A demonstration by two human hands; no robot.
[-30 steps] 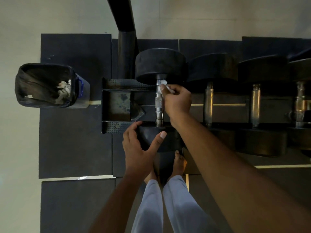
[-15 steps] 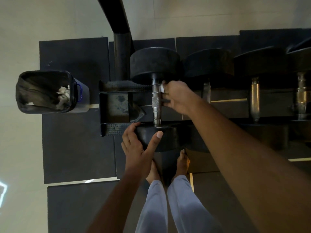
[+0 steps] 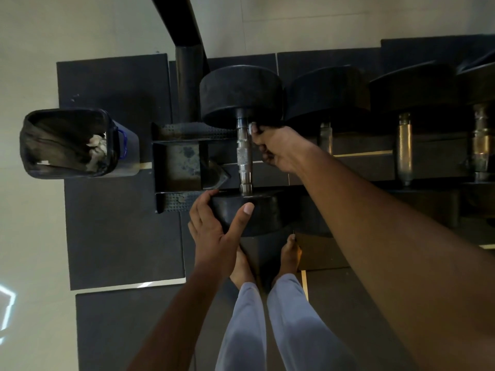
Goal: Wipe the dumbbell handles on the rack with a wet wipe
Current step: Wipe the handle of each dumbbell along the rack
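The leftmost dumbbell lies across the black rack (image 3: pixel 184 202), its knurled steel handle (image 3: pixel 245 159) running between two black round heads. My right hand (image 3: pixel 278 148) sits just right of the handle's far end, fingers curled round a white wet wipe (image 3: pixel 251 127) that only peeks out against the steel. My left hand (image 3: pixel 214 231) grips the near head (image 3: pixel 257 210), thumb on top, fingers round its left side. More dumbbells line the rack to the right, with steel handles (image 3: pixel 404 148).
A black-lined bin (image 3: pixel 67 143) with crumpled white wipes stands on the floor left of the rack. A black upright post (image 3: pixel 187 62) rises behind the rack's left end. My bare feet (image 3: pixel 289 255) stand on dark rubber mats (image 3: pixel 120 223) below the rack.
My right hand with the wipe slid from over the handle's far end to its right side, exposing the steel. My left hand kept its hold on the near head.
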